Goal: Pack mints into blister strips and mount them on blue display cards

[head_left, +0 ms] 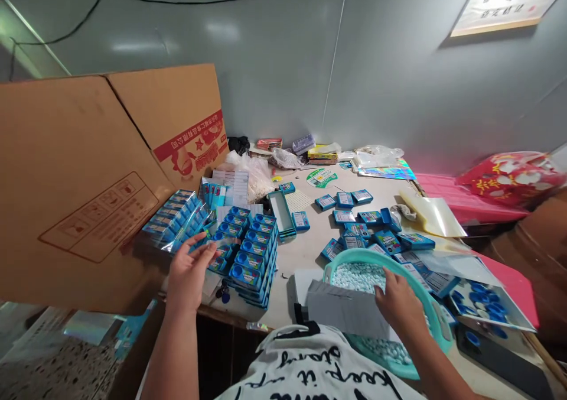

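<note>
My left hand reaches toward a stack of blue tins at the table's left, fingers spread around a small clear-wrapped piece I cannot make out. Beside it leans a clear-wrapped bundle of blue tins. My right hand rests in a teal basket of small white-blue candies, fingers curled over a grey sheet lying across the basket. What it grips is hidden.
A large open cardboard box stands at the left. Loose blue tins lie scattered mid-table, with an open tin tray. Plastic bags and packets line the back wall. A tray of blue lids sits right.
</note>
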Available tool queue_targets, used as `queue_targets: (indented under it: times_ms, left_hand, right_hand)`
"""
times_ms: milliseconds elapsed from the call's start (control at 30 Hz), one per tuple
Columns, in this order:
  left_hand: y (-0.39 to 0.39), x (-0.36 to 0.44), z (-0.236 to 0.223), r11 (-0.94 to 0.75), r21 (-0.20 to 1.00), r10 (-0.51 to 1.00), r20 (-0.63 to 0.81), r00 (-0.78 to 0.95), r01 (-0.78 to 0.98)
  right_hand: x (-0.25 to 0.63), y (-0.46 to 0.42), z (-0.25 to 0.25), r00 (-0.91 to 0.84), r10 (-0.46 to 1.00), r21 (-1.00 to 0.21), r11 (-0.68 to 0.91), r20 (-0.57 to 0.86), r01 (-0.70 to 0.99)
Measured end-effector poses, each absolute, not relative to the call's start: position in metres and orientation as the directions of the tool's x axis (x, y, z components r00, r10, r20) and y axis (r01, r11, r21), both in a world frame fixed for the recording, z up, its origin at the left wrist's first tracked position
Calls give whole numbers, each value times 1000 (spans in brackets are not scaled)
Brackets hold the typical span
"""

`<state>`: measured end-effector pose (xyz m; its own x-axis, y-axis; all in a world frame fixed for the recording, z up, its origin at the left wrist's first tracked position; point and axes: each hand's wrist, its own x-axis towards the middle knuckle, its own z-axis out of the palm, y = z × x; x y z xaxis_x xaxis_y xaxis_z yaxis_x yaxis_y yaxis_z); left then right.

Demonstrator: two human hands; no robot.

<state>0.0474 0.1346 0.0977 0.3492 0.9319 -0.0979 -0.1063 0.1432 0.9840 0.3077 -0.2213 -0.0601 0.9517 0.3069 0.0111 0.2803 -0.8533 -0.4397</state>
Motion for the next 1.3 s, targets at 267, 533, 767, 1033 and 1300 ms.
queue_targets:
  times_ms: [267,533,767,1033,1300]
  left_hand:
    - [190,34,82,159,987,863,-135,487,-8]
    - [242,33,69,250,966,748,-231,622,57]
    - [271,29,58,341,939,720,-295,629,50]
    - [276,26,61,382,922,670,-319,670,57]
    - [273,28,54,285,950,653,-288,701,125]
  right_hand:
    - [226,-31,55,587,778,-898,-67,226,434]
    - [175,104,66,476,859,-924,-11,187,382]
    - [162,126,53,479,876,-936,-117,61,333]
    - [159,127,56,538,834,-963,-37,117,266]
    - [150,135,56,568,803,-937,-36,179,346]
